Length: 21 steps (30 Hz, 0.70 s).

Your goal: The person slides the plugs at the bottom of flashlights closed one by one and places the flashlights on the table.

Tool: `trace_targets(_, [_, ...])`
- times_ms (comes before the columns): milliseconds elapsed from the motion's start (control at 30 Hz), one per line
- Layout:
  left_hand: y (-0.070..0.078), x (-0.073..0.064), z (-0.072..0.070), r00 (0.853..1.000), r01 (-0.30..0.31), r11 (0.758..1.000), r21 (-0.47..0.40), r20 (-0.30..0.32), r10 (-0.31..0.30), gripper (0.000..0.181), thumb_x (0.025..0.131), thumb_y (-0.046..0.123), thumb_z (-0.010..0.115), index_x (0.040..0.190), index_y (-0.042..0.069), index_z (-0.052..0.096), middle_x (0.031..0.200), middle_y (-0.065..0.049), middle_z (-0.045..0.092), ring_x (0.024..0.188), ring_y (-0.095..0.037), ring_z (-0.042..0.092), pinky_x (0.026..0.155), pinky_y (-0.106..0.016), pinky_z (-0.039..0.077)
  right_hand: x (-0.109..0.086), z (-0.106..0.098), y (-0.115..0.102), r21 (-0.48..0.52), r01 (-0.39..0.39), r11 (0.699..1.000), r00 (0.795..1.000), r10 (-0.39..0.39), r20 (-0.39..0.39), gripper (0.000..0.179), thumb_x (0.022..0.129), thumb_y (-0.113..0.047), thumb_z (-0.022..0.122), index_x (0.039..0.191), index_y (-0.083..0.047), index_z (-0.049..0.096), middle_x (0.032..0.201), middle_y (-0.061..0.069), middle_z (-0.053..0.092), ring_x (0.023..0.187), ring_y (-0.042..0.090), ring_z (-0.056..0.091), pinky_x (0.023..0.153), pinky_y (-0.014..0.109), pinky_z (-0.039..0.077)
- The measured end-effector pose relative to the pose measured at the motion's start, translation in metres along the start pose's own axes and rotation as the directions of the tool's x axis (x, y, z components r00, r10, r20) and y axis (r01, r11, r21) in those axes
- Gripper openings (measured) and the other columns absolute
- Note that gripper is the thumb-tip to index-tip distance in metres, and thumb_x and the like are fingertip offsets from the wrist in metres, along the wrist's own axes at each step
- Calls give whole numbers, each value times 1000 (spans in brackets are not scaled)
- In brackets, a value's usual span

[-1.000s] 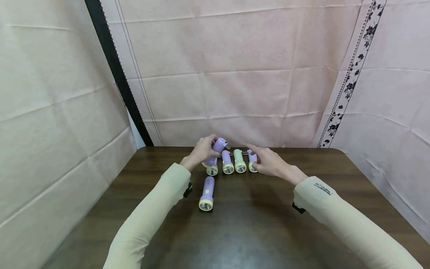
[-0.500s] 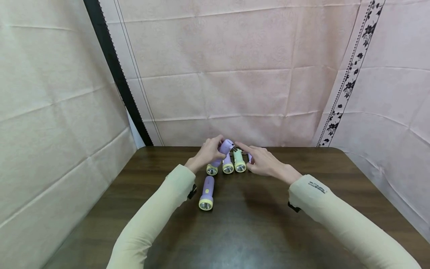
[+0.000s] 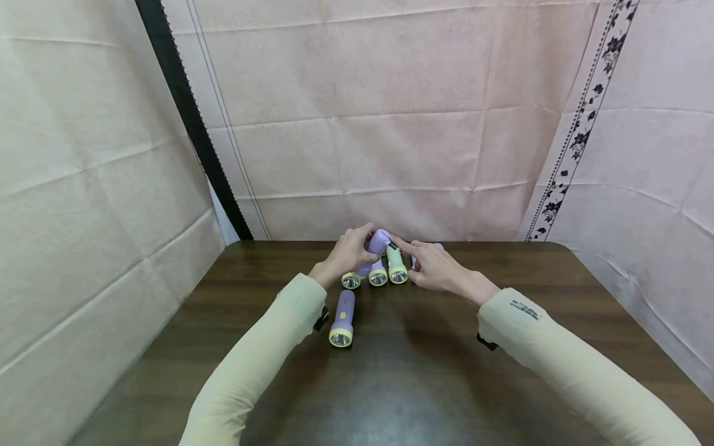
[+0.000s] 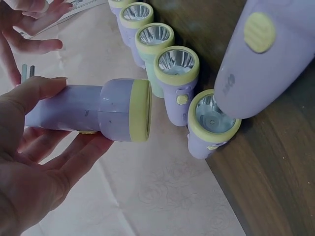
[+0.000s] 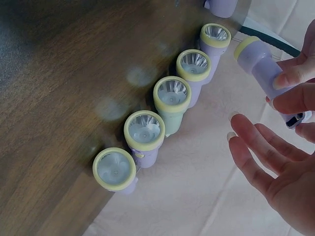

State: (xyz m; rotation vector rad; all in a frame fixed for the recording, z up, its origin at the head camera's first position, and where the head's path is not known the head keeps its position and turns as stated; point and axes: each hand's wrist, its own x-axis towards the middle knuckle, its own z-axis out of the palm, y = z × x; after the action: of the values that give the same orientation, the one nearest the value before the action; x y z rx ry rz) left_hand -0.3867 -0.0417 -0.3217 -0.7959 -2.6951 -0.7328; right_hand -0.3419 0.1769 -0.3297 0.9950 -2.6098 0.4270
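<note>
My left hand (image 3: 348,251) holds a purple flashlight (image 4: 74,108) with a yellow head ring, thumb on one side and fingers on the other. Its tail points toward my right hand (image 3: 437,263), and two metal prongs (image 4: 28,73) stick out of that end in the left wrist view. My right index finger reaches the tail end, while other right fingers (image 5: 251,137) are spread and hold nothing. Behind and below the hands stands a row of flashlights: a green one (image 3: 397,266) among purple ones (image 3: 377,272), partly covered by the hands.
Nearer on the dark wooden table (image 3: 390,384) lies another purple flashlight (image 3: 344,316), its lens toward me. Pale cloth (image 3: 362,124) hangs behind the table's far edge and along both sides.
My left hand has carried the purple flashlight slightly to the right. My right hand has moved left, its index finger now at the flashlight's tail.
</note>
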Motion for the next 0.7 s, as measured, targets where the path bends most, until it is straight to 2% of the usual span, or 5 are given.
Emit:
trace_targets(233, [2,-1,-1,1000,-15,1000,7,5,15,40,78,14,78,114,11,59,101,-6,70,88,-20,65,75,-36,51,0,-2,0,9,-12,1000,1000,11,26,79,77,-6,63,150,-17,34,85,4,58,69,10,56,62,26,45])
trace_targets(700, [6,-4,2,1000,-6,1000,8,12,6,39,79,16,78,114,12,59,101,-6,70,86,-19,65,74,-36,51,3,0,0,33,-25,999,999,24,37,80,79,-8,66,151,-18,33,87,1,59,71,13,58,63,26,46])
